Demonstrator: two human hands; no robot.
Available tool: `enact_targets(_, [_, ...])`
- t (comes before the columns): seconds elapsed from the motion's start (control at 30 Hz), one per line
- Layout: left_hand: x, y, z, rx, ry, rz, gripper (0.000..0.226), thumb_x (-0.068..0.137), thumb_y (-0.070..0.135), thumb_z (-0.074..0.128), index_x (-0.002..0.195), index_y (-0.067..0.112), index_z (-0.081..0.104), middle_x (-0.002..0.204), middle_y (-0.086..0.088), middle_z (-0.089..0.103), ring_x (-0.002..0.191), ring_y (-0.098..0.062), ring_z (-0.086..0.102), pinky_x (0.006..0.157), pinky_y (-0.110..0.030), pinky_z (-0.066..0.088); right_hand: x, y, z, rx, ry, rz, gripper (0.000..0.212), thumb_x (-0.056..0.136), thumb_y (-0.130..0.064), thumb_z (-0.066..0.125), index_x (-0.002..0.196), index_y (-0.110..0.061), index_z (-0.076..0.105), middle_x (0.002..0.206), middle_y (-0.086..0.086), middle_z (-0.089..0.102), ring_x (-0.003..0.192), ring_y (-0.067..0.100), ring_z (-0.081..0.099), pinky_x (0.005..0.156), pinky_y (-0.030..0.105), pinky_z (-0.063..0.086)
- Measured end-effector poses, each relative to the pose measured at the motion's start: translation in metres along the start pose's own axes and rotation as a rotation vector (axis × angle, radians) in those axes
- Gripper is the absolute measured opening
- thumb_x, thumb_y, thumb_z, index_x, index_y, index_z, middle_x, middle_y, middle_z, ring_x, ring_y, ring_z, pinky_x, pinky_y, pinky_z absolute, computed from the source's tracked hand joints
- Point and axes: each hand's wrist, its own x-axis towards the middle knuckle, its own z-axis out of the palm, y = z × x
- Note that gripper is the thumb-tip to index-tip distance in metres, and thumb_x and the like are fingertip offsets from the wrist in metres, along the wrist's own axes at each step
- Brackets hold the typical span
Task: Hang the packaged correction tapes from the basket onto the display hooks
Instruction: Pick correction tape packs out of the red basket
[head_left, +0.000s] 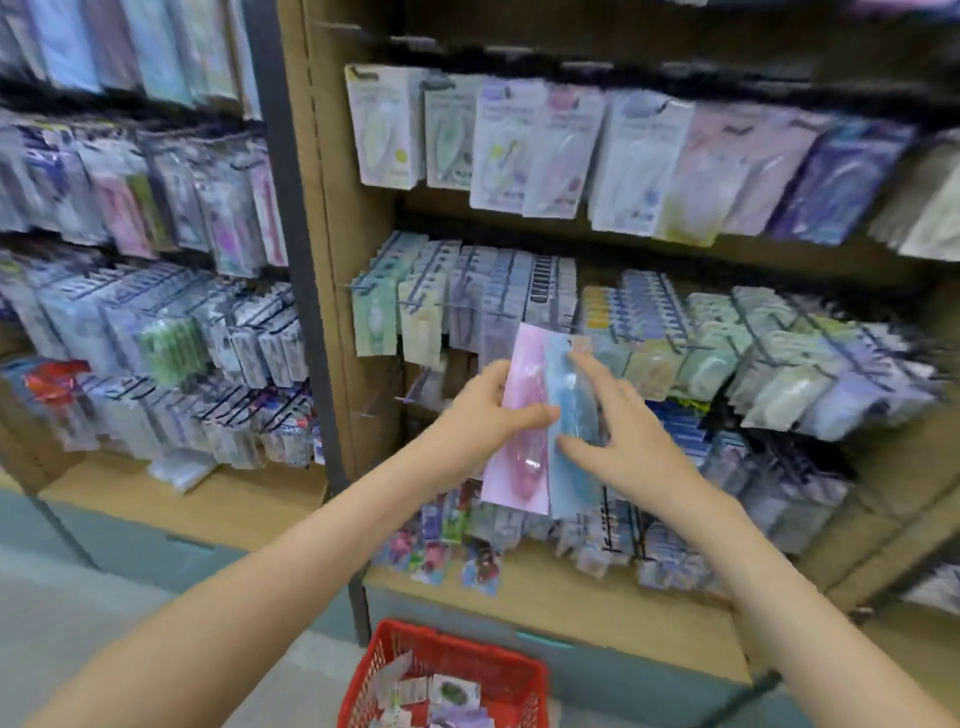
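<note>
Single head-worn wide-angle camera looking forward and down, facing display shelving (358, 260) from close range. Red basket (364, 685) sitting at near bottom edge. Frame smearing, so far left racks possibly lying farther away.

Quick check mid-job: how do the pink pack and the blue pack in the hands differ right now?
Side: the pink pack sits left of the blue pack, edges meeting. Hold: the left hand grips the pink pack, thumb across its front; the right hand touches the blue pack with spread fingers. Both are long, slim, roughly upright, similar in size.
</note>
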Motion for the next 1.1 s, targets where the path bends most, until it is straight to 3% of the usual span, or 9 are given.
enact_targets(0.13, [0.001, 0.046, 0.104, -0.025, -0.139, 0.089, 0.027, 0.087, 0.006, 0.070, 0.111, 0.014, 0.059, 0.106, -0.003, 0.071, 0.096, -0.017, 0.069, 0.085, -0.032, 0.056, -0.062, 0.029, -0.096, -0.065, 0.090, 0.017, 0.085, 0.092, -0.029, 0.060, 0.144, -0.059, -0.001, 0.105, -0.003, 0.043, 0.082, 0.012, 0.048, 0.067, 0.018, 0.036])
enact_targets(0.23, [0.006, 0.086, 0.182, -0.035, -0.174, 0.149, 0.027, 0.087, 0.003, 0.068, 0.111, 0.009, 0.059, 0.104, -0.005, 0.071, 0.091, -0.016, 0.069, 0.076, -0.026, 0.055, -0.102, 0.052, -0.167, -0.087, 0.199, 0.038, 0.087, 0.091, -0.028, 0.060, 0.134, -0.068, -0.004, 0.108, -0.002, 0.044, 0.086, 0.016, 0.050, 0.074, 0.023, 0.041])
enact_targets(0.3, [0.015, 0.115, 0.222, -0.049, -0.171, 0.189, 0.023, 0.086, 0.005, 0.070, 0.105, 0.011, 0.060, 0.102, -0.005, 0.071, 0.090, -0.018, 0.069, 0.077, -0.030, 0.056, -0.118, 0.065, -0.212, -0.085, 0.293, 0.053, 0.087, 0.090, -0.026, 0.061, 0.135, -0.067, -0.001, 0.105, -0.002, 0.043, 0.087, 0.019, 0.051, 0.075, 0.024, 0.042])
enact_targets(0.4, [0.026, 0.158, 0.262, 0.017, -0.148, 0.263, 0.037, 0.081, 0.024, 0.077, 0.111, 0.012, 0.060, 0.108, -0.010, 0.070, 0.099, -0.028, 0.069, 0.090, -0.046, 0.054, -0.128, 0.080, -0.277, -0.080, 0.424, 0.089, 0.084, 0.089, -0.022, 0.060, 0.146, -0.057, 0.008, 0.093, -0.003, 0.037, 0.076, 0.013, 0.046, 0.060, 0.015, 0.032])
enact_targets(0.47, [0.037, 0.181, 0.278, 0.052, -0.124, 0.316, 0.039, 0.080, 0.029, 0.077, 0.113, 0.014, 0.060, 0.108, -0.009, 0.070, 0.100, -0.028, 0.068, 0.094, -0.049, 0.052, -0.131, 0.088, -0.312, -0.098, 0.488, 0.091, 0.083, 0.090, -0.020, 0.058, 0.149, -0.053, 0.009, 0.093, -0.006, 0.035, 0.072, 0.009, 0.044, 0.056, 0.013, 0.031])
enact_targets(0.67, [0.085, 0.226, 0.307, 0.055, -0.075, 0.428, 0.033, 0.088, 0.018, 0.071, 0.117, 0.012, 0.058, 0.107, -0.004, 0.070, 0.096, -0.016, 0.069, 0.084, -0.029, 0.055, -0.106, 0.111, -0.390, -0.064, 0.614, 0.082, 0.078, 0.095, -0.024, 0.055, 0.151, -0.048, 0.005, 0.110, 0.002, 0.036, 0.077, 0.009, 0.043, 0.058, 0.018, 0.030])
enact_targets(0.8, [0.128, 0.251, 0.311, 0.013, -0.021, 0.521, 0.032, 0.089, 0.021, 0.070, 0.118, 0.021, 0.056, 0.104, 0.002, 0.070, 0.085, -0.007, 0.071, 0.064, -0.020, 0.056, -0.061, 0.118, -0.433, -0.131, 0.708, 0.018, 0.079, 0.095, -0.026, 0.056, 0.151, -0.047, 0.005, 0.111, 0.003, 0.034, 0.077, 0.010, 0.043, 0.061, 0.020, 0.034])
enact_targets(1.0, [0.190, 0.287, 0.310, -0.055, 0.001, 0.610, 0.031, 0.089, 0.026, 0.069, 0.117, 0.024, 0.055, 0.106, 0.001, 0.071, 0.089, -0.012, 0.072, 0.073, -0.031, 0.058, 0.016, 0.116, -0.491, -0.192, 0.794, -0.051, 0.076, 0.094, -0.026, 0.053, 0.152, -0.045, 0.006, 0.118, 0.002, 0.032, 0.076, 0.010, 0.042, 0.062, 0.024, 0.035])
enact_targets(1.1, [0.209, 0.297, 0.313, -0.080, 0.007, 0.628, 0.035, 0.089, 0.028, 0.069, 0.120, 0.022, 0.053, 0.107, 0.000, 0.070, 0.089, -0.012, 0.072, 0.070, -0.029, 0.058, 0.041, 0.120, -0.514, -0.207, 0.836, -0.034, 0.073, 0.096, -0.027, 0.052, 0.153, -0.041, 0.009, 0.125, 0.005, 0.034, 0.091, 0.015, 0.039, 0.074, 0.028, 0.036])
